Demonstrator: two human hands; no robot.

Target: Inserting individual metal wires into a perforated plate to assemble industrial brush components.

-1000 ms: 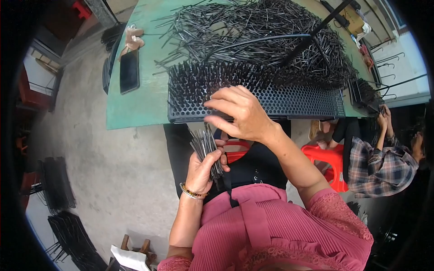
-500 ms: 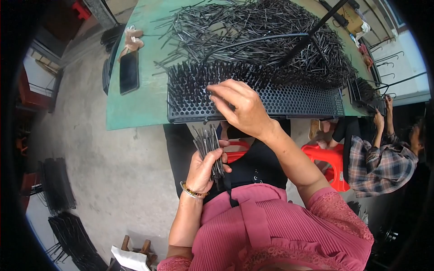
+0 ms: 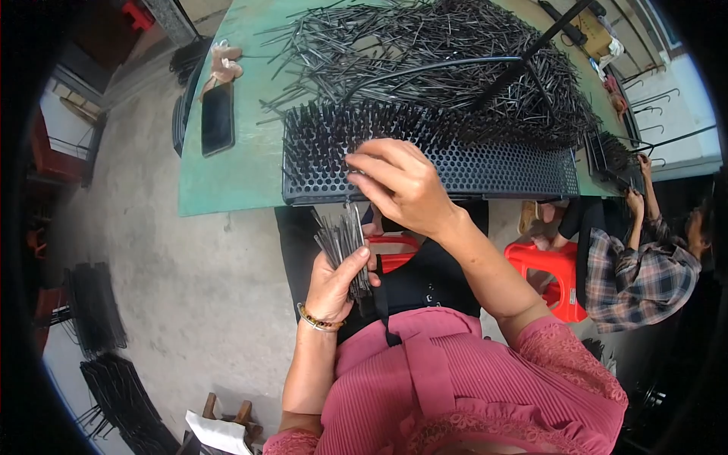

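Observation:
My left hand (image 3: 334, 282) is closed around a bundle of thin dark metal rods (image 3: 340, 241), held upright with their ends fanned out, just off the table's near edge. My right hand (image 3: 409, 186) is over the near left part of a black perforated rack (image 3: 516, 168). Its thumb and fingers are bent together in a pinch near the holes; what lies between the fingertips is too small to make out. Many similar rods (image 3: 311, 129) stand upright in the rack's left and back holes, while bare holes show along its front and right.
A large heap of loose rods (image 3: 425, 45) covers the green table (image 3: 250, 178) behind the rack. A phone (image 3: 218, 120) lies at the left. A dark bar (image 3: 531, 53) slants over the heap. At right, a co-worker in a plaid shirt (image 3: 637, 273) works beside a red stool (image 3: 550, 280).
My left hand has shifted slightly left, and the rod bundle leans more to the left. My right hand has lowered a little toward the rack's front, its fingertips staying near the same holes.

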